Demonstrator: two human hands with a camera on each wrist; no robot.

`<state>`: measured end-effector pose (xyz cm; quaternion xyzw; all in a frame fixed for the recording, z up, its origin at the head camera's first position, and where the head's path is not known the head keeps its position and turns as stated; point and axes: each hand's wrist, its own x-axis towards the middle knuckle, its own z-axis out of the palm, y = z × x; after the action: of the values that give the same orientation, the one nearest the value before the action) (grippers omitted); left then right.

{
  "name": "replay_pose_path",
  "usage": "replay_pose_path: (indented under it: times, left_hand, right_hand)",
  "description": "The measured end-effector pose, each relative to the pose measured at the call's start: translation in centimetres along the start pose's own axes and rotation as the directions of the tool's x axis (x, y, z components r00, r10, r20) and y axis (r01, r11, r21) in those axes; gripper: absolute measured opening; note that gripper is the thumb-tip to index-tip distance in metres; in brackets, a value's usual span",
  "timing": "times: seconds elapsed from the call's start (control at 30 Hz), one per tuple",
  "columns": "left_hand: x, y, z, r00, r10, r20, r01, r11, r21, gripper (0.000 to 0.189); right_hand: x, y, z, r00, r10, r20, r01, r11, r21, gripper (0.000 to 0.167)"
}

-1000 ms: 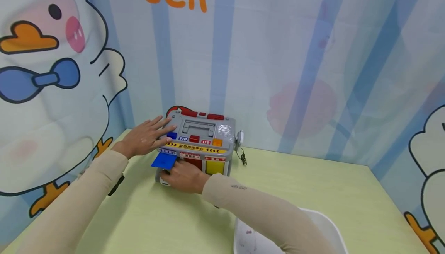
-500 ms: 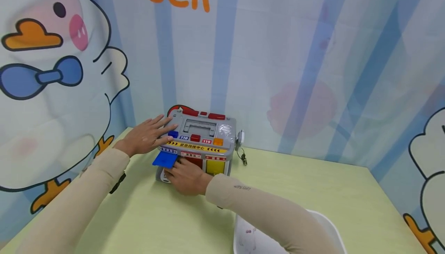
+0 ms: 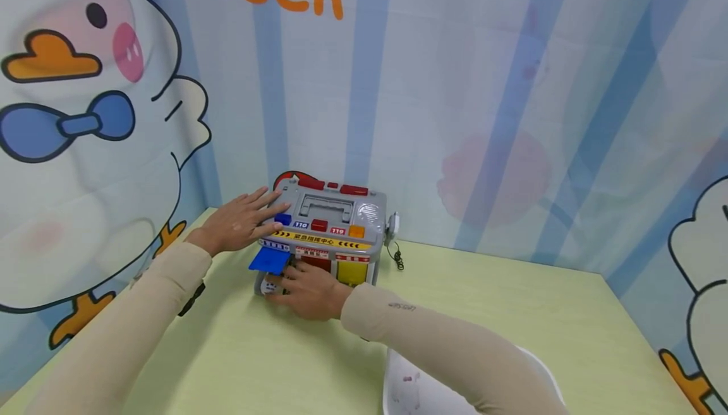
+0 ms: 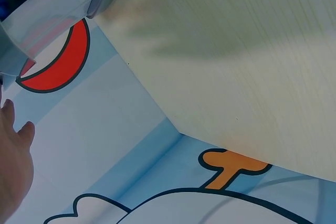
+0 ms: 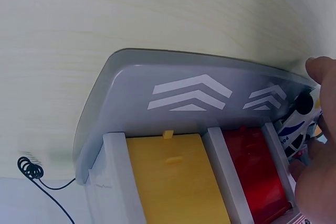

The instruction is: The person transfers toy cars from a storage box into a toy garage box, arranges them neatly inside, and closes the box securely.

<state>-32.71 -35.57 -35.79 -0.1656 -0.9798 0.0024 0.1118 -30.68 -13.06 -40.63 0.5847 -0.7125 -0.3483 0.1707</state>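
Observation:
A grey toy emergency station (image 3: 341, 206) stands on the table, with a yellow door (image 5: 173, 177) and a red door (image 5: 253, 171) closed on its front. The blue door (image 3: 270, 261) is swung up. My left hand (image 3: 236, 220) rests on the top left corner with its fingers spread. In front of the opening under the blue door is my right hand (image 3: 309, 290), thumb and fingers apart. A white toy car (image 5: 298, 121) with blue and black markings shows between that thumb and those fingers, partly hidden; a firm grip on it is not visible.
A white tray (image 3: 390, 384) stands at the front right, partly under the right forearm. A coiled black cord (image 3: 398, 257) hangs by the station's right side. Behind the pale table (image 3: 500, 295) is a cloth backdrop (image 3: 409, 86) with duck pictures.
My right hand has drawn back slightly to the right, and its thumb and fingers have spread. More of the white car shows at the opening. The left hand stays on the station.

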Motion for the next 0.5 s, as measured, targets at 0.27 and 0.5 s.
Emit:
replay_pose_path:
  times: [0.27, 0.5]
  left_hand:
    - [-0.09, 0.10, -0.04, 1.000, -0.001, 0.003, 0.001, 1.000, 0.003, 0.064]
    - [-0.14, 0.15, -0.08, 1.000, -0.002, 0.000, 0.002, 1.000, -0.005, 0.064]
  right_hand:
    - [-0.52, -0.13, -0.26, 0.997, -0.006, 0.075, 0.008, 1.000, -0.026, 0.062]
    - [-0.59, -0.09, -0.09, 0.996, -0.023, 0.082, 0.034, 0.992, -0.125, 0.065]
